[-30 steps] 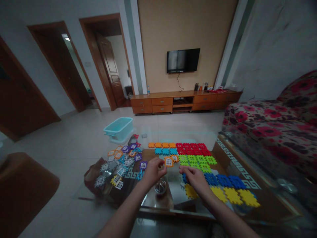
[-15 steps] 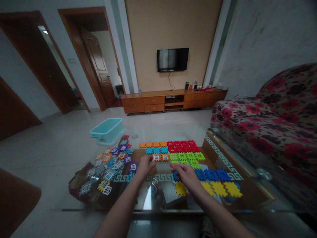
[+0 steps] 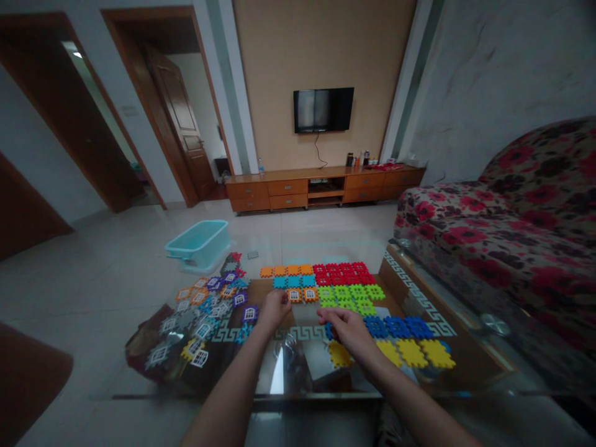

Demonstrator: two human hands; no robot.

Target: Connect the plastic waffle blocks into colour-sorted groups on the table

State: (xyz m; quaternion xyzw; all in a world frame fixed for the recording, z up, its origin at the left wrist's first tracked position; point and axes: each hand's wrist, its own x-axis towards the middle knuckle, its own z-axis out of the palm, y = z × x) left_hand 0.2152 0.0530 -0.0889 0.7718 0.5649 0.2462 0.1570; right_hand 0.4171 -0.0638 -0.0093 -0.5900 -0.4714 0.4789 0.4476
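Observation:
My left hand (image 3: 274,307) is at the left end of a short row of orange tiles with white window inserts (image 3: 293,295). Its fingers are pinched beside that row; whatever they hold is hidden. My right hand (image 3: 345,324) is over the left end of a row of dark blue interlocking tiles (image 3: 395,327). Its fingers are curled in, and no piece shows in them. Yellow tiles (image 3: 412,354) lie nearer me. Beyond are lime green tiles (image 3: 341,293), red tiles (image 3: 341,273), light blue tiles (image 3: 293,282) and plain orange tiles (image 3: 293,270) in rows.
Left on the glass table (image 3: 305,313) is a loose pile of mixed tiles (image 3: 215,305), some with window inserts. A light blue plastic tub (image 3: 199,243) stands behind it. A floral sofa (image 3: 493,217) is at the right. Against the far wall stands a low wooden cabinet (image 3: 288,202).
The whole view has shifted slightly. Both hands stay almost where they were, and the tile rows look the same.

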